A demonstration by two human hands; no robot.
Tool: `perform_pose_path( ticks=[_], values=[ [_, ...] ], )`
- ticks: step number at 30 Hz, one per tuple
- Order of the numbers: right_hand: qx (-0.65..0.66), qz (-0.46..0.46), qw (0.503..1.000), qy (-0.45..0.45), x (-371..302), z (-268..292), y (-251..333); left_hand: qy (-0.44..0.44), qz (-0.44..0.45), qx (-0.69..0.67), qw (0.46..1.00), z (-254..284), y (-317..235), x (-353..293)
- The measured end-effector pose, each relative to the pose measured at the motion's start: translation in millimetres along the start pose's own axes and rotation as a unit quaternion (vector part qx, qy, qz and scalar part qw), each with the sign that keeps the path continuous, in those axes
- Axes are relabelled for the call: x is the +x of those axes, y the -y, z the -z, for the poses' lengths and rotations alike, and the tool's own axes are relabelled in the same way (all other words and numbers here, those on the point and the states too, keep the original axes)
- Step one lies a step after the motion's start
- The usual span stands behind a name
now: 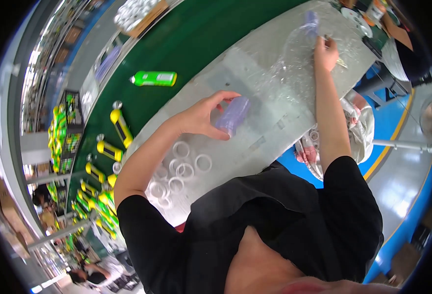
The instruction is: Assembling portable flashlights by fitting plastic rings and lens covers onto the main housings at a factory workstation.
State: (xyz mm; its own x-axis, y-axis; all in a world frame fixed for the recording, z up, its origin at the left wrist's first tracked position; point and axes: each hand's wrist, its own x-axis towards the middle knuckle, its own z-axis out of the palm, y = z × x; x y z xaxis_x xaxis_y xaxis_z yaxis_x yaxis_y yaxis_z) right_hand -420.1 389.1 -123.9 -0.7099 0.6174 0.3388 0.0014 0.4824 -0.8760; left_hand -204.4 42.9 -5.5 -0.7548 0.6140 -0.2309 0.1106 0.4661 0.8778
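My left hand [206,115] is closed around a stack of translucent purple rings [234,115], thumb at its near end and fingers at its far end, over the grey table [270,134]. Farther off to the right, my right hand [326,55] has its fingers curled in at the edge of crumpled clear plastic film [292,66]. What those fingers hold, if anything, is too small to make out. Just beyond them lies another purple stack [311,23], somewhat blurred. Several loose clear rings [184,170] are scattered on the table below my left forearm.
A green conveyor belt [196,54] runs along the table's far side, carrying a green bottle [154,78] and several yellow-and-black bottles [121,128]. Right of the table, an open white bag [368,115] holds more rings. A cardboard box of white parts [137,17] stands beyond the belt.
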Motion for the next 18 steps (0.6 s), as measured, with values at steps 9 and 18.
perform_pose_path(
  ticks=[9,18],
  values=[
    [0.027,0.161,0.987,-0.008,14.6,15.0,1.1,-0.031,0.038,-0.003,0.999,-23.8,40.3,-44.8],
    [-0.391,0.349,0.824,0.216,0.0,5.8,42.5,-0.035,0.034,-0.011,0.999,-31.5,46.6,-48.3]
  ],
)
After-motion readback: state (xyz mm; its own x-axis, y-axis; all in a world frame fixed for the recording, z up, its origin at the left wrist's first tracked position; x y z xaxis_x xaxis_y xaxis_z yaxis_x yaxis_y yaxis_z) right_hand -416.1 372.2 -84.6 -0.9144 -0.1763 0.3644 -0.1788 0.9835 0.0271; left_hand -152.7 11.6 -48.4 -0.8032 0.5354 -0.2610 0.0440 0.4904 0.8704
